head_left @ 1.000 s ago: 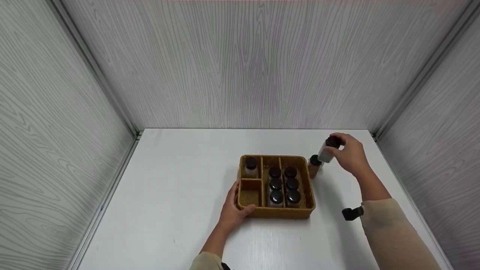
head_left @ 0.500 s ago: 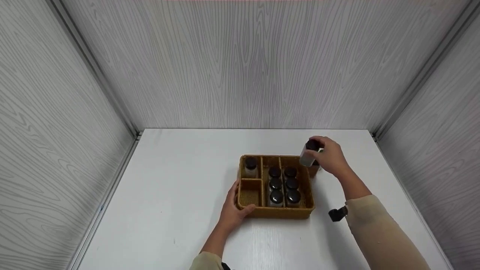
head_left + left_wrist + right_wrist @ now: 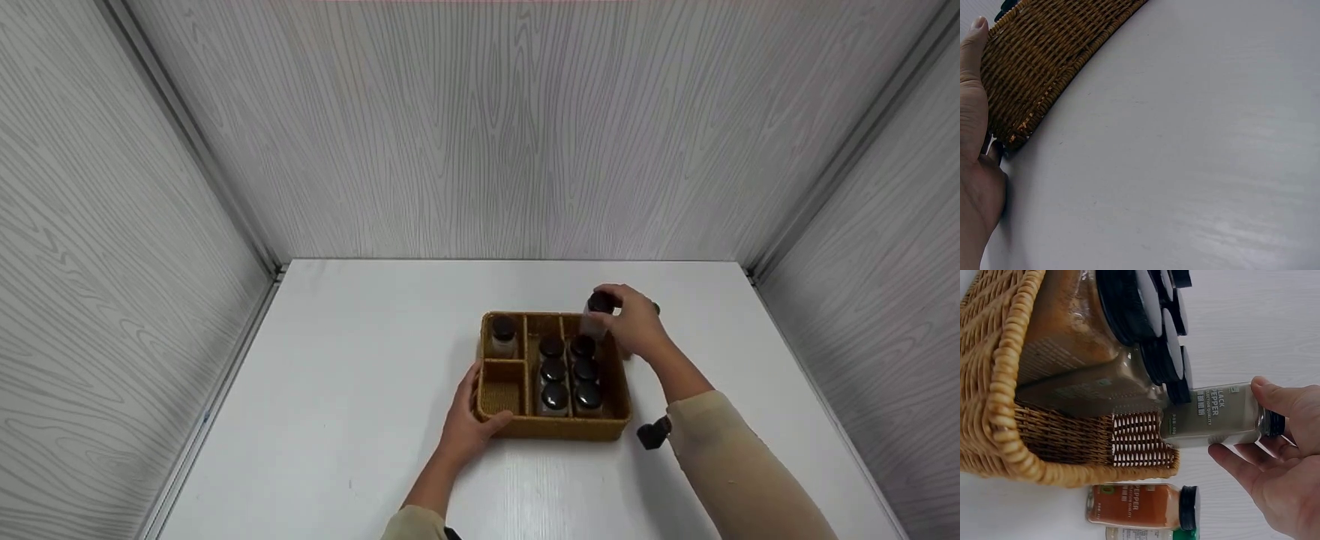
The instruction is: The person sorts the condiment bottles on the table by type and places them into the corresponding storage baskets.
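My right hand point(image 3: 636, 324) holds a spice jar point(image 3: 1216, 413) by its black cap, thumb on one side and fingers on the other. Its label reads black pepper, with grey-brown powder inside. The jar's lower end is at the far right compartment of the brown wicker basket point(image 3: 559, 428), behind the jars there. At the basket's near left corner my left hand point(image 3: 465, 433) grips the wall, thumb along the front and fingers at the left side. Black-capped jars point(image 3: 553, 371) stand in two rows inside; another jar point(image 3: 503, 335) occupies the back left compartment.
Beside the basket's right side stand a jar of orange-red powder point(image 3: 1140, 503) and a green-capped jar point(image 3: 1145, 533), mostly hidden from the head view by my right hand. The front left compartment point(image 3: 501, 396) shows its woven bottom. Pale wood-grain panels point(image 3: 480, 135) enclose the white table point(image 3: 360, 390).
My right hand has carried the black pepper jar leftward and slightly down, from beyond the basket's right side to above its back right compartment. The left hand has stayed on the basket corner.
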Demonstrator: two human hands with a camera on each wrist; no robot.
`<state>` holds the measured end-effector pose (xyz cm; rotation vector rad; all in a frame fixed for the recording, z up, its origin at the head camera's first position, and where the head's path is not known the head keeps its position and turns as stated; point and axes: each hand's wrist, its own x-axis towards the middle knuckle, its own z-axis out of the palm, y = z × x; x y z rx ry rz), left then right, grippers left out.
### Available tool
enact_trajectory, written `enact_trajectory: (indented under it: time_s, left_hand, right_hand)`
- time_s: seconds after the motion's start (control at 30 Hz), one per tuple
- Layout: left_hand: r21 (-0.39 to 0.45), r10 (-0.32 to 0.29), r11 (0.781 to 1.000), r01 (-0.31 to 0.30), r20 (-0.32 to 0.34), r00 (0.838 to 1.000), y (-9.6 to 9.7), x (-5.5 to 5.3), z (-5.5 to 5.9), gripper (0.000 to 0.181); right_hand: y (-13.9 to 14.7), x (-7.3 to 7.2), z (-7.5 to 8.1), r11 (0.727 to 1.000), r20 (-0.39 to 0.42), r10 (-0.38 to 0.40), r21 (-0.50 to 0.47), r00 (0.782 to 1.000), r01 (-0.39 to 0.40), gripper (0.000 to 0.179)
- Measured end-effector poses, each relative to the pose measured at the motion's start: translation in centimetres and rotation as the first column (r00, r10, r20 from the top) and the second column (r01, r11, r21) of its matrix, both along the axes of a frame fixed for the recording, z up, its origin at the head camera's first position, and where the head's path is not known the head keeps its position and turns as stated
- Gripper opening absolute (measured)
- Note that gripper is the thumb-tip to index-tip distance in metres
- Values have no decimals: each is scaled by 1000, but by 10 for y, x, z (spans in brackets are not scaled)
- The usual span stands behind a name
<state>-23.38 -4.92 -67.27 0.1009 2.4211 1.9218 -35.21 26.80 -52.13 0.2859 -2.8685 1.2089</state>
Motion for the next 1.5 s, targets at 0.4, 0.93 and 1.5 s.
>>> enact_trajectory:
  time_s: [0.4, 0.93, 1.5]
  left_hand:
    - [-2, 1, 1000, -1, -1, 1000, 0, 0, -1, 108]
    - [-11, 1, 1000, -1, 18, 1000, 2, 2, 0, 111]
    - [-10, -3, 1000, 3, 2, 1000, 6, 3, 2, 110]
  right_hand:
    - [-11, -3, -16, 998, 67, 10, -61, 998, -6, 55]
    - [-19, -3, -37, 1000, 80, 28, -5, 996, -27, 59]
    - [-14, -1, -49, 990, 214, 23, -138, 976, 6, 54]
